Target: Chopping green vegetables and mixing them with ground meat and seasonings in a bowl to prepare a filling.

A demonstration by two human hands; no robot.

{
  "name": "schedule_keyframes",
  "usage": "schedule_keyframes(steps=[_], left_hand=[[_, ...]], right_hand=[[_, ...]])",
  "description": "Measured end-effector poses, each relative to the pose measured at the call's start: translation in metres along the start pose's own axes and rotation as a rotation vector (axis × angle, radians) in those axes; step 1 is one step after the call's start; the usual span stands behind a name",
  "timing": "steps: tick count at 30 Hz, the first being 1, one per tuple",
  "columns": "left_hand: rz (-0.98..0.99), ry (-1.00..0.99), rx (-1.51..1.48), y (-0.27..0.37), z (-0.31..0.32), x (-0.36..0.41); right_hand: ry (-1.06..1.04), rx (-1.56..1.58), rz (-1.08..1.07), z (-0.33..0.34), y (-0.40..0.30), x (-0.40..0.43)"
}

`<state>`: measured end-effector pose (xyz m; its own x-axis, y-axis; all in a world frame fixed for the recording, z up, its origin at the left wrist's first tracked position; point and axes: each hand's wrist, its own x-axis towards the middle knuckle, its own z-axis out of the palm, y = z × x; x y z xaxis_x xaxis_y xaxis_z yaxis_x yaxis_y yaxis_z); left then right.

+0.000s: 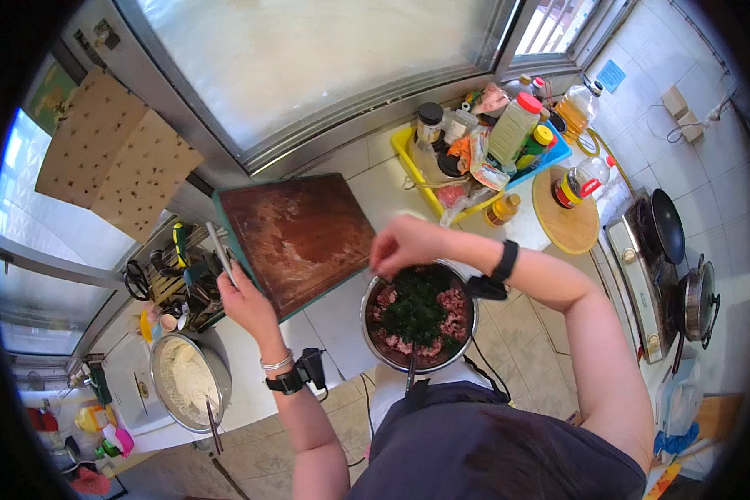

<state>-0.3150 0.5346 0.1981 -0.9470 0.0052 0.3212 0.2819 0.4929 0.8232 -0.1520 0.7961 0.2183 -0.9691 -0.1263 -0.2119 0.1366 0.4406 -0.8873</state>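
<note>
My left hand (247, 303) grips a long, narrow metal utensil (219, 247), possibly a knife seen edge-on, at the left of the cutting board. Over the far rim of a steel bowl (472, 312) hangs my right hand (406, 247), its fingers bent down and blurred. Whether anything sits between those fingertips is hidden. Ground meat (453, 312) lines the bowl, with chopped dark green leaves (415, 306) heaped in the middle. A utensil handle (411, 369) leans out over the bowl's near rim. The dark, worn wooden cutting board (297, 231) lies on the counter between my hands, bare on top.
Left, a steel bowl (224, 375) holds flour or dough (187, 375) and chopsticks (212, 425), near the sink (125, 381). A utensil rack (187, 287) stands behind it. A yellow basket (415, 178) of bottles and jars, a round wooden board (569, 225) and a gas stove (631, 275) stand right.
</note>
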Motion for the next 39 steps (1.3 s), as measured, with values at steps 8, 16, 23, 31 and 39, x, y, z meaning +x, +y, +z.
schedule_keyframes(steps=[8,16,23,31,39], left_hand=[[0.299,-0.068,0.074,0.065,-0.026,-0.006],[0.736,-0.172,0.111,0.110,0.004,0.031],[0.952,-0.260,0.153,0.145,0.065,0.072],[1.222,-0.298,0.147,0.158,0.130,0.094],[1.302,0.056,0.379,0.156,0.147,0.101]], right_hand=[[0.308,-0.302,0.426,0.058,0.125,-0.130],[0.282,0.072,0.774,0.111,0.148,-0.191],[0.486,0.761,0.730,0.158,0.182,-0.178],[0.609,0.806,0.697,0.154,0.182,-0.142],[0.666,1.050,0.521,0.117,0.169,-0.102]])
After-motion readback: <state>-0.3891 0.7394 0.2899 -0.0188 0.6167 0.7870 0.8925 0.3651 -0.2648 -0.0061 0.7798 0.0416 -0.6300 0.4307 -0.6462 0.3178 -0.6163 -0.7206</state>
